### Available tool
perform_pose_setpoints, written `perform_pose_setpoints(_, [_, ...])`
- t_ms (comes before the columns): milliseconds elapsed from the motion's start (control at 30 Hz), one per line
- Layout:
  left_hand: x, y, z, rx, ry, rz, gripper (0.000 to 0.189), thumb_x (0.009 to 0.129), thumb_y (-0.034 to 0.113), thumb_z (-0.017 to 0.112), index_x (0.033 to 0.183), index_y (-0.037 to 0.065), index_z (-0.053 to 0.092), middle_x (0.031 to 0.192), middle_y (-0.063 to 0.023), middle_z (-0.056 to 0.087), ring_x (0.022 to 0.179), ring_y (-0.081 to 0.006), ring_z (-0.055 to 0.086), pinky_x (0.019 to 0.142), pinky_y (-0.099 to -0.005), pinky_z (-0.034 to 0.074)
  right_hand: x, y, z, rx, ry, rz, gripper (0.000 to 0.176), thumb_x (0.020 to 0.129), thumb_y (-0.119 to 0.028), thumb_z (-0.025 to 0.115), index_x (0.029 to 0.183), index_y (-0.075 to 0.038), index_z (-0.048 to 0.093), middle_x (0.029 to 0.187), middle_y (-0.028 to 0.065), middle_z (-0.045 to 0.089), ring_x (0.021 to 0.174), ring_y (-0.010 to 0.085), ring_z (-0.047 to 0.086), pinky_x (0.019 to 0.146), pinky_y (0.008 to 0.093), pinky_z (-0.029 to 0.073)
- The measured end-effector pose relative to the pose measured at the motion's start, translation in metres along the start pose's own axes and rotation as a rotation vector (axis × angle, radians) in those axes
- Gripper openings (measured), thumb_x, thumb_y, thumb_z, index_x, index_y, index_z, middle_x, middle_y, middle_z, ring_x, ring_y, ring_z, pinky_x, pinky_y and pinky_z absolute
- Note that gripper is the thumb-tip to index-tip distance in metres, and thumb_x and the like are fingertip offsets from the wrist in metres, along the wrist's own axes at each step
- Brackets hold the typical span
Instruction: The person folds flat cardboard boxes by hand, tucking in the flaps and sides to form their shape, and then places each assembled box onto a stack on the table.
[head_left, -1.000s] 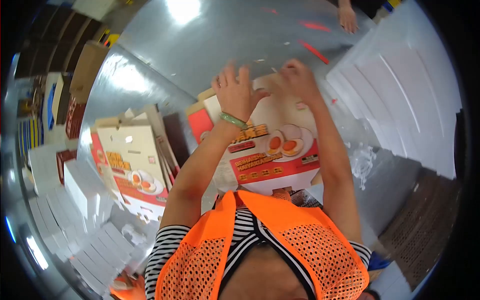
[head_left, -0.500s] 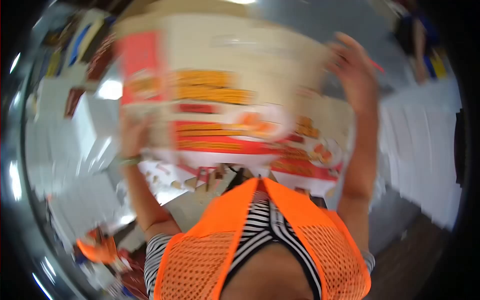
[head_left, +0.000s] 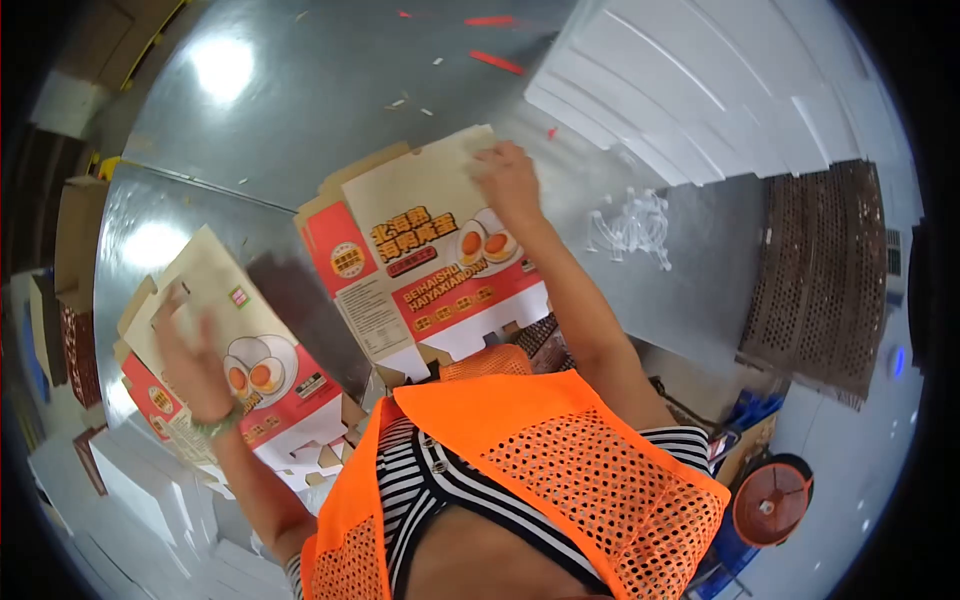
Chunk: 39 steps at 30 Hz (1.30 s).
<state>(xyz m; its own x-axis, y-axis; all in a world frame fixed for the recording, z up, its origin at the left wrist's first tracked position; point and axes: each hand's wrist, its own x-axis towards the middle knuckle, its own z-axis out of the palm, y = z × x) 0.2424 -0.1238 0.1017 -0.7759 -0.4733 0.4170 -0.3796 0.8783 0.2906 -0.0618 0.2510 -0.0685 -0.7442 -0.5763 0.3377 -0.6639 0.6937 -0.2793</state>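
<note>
Two flattened printed cartons, beige and red with pictures of cut eggs, lie side by side in front of me. Over the left carton (head_left: 205, 270) my left hand (head_left: 190, 350) hovers with its fingers spread, slightly blurred and holding nothing. The middle carton (head_left: 375, 285) shows large yellow lettering and has its tabbed lower edge close to my vest. My right hand (head_left: 508, 180) is at this carton's upper right corner, its bent fingers overlapping the printed face. Motion smears those fingertips, so I cannot tell whether they grip the edge.
The grey metal table (head_left: 330, 110) carries red strips (head_left: 496, 62) and small white scraps. Stacked white sheets or boxes (head_left: 700, 90) stand at the upper right, near a pile of clear plastic bits (head_left: 640, 228). Brown perforated crates (head_left: 815, 285) are at the right, a red-orange round stool (head_left: 772, 500) lower down.
My view has turned. The carton that was raised close before me is lower, and two cartons now show apart. My left hand has come off the carton's side.
</note>
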Motion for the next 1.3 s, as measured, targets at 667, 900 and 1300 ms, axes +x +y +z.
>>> perform_pose_setpoints(667, [0.098, 0.101, 0.268, 0.089, -0.907, 0.163, 0.058, 0.061, 0.037, 0.088, 0.106, 0.009, 0.064, 0.104, -0.0117, 0.070, 0.109, -0.0306, 0.063, 0.092, -0.0412, 0.050, -0.050, 0.090, -0.042, 0.383, -0.115, 0.214, 0.015, 0.086, -0.009, 0.068, 0.101, -0.006, 0.070, 0.096, 0.0135, 0.063, 0.079, 0.0311, 0.065, 0.071, 0.0401, 0.052])
perform_pose_setpoints(900, [0.088, 0.111, 0.245, -0.416, -0.898, -0.079, 0.036, 0.073, 0.030, 0.080, 0.099, 0.007, 0.068, 0.092, -0.0128, 0.074, 0.086, -0.0285, 0.070, 0.081, -0.0388, 0.052, 0.044, 0.020, -0.054, 0.426, -0.128, -0.023, 0.017, 0.088, -0.017, 0.068, 0.098, -0.003, 0.071, 0.079, 0.0128, 0.066, 0.073, 0.0302, 0.065, 0.068, 0.0368, 0.051])
perform_pose_setpoints(1300, [0.089, 0.128, 0.220, -0.310, -0.844, -0.063, 0.029, 0.076, 0.026, 0.075, 0.099, 0.010, 0.072, 0.085, -0.0117, 0.074, 0.081, -0.0297, 0.070, 0.075, -0.0405, 0.052, 0.051, -0.067, -0.010, 1.202, -0.697, 0.702, 0.012, 0.092, -0.007, 0.065, 0.102, -0.001, 0.062, 0.075, 0.0039, 0.063, 0.068, 0.0107, 0.062, 0.052, 0.0269, 0.047])
